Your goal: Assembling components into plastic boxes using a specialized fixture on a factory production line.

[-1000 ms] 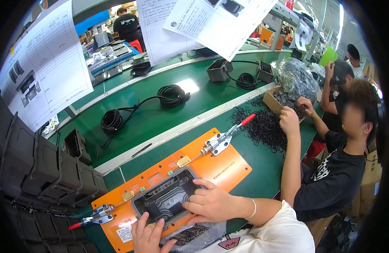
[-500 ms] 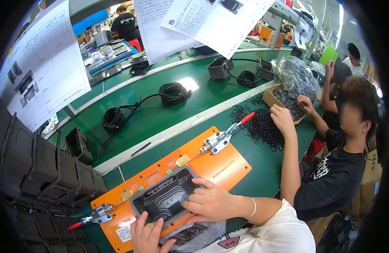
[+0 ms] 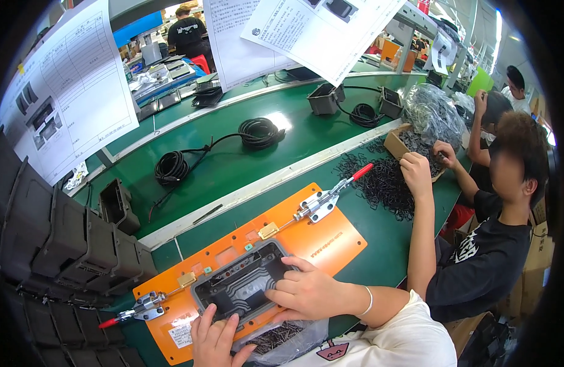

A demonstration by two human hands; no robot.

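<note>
An open grey plastic housing (image 3: 240,289), rectangular with screw holes along its rim, sits in an orange fixture plate (image 3: 331,235). My left hand (image 3: 216,340) grips its near left edge, fingertips over the rim and thumb stretched out to the right. At the right end my right hand (image 3: 303,290) holds the wall, its index finger on the rim and other fingertips inside. Two toggle clamps with red handles are mounted on the plate, the left clamp (image 3: 148,304) and the right clamp (image 3: 318,203). Just below the housing lies a clear bag of dark screws (image 3: 280,337).
Stacked grey housings (image 3: 67,238) crowd the left side. Coiled black cables (image 3: 257,133) lie beyond a white rail (image 3: 233,192). At right a co-worker (image 3: 478,263) handles small parts over a cardboard box (image 3: 397,145), beside a pile of black pieces (image 3: 386,186). Paper sheets (image 3: 74,92) hang above.
The whole view has shifted slightly, so things appear a little farther right. Both my hands keep their places on the housing.
</note>
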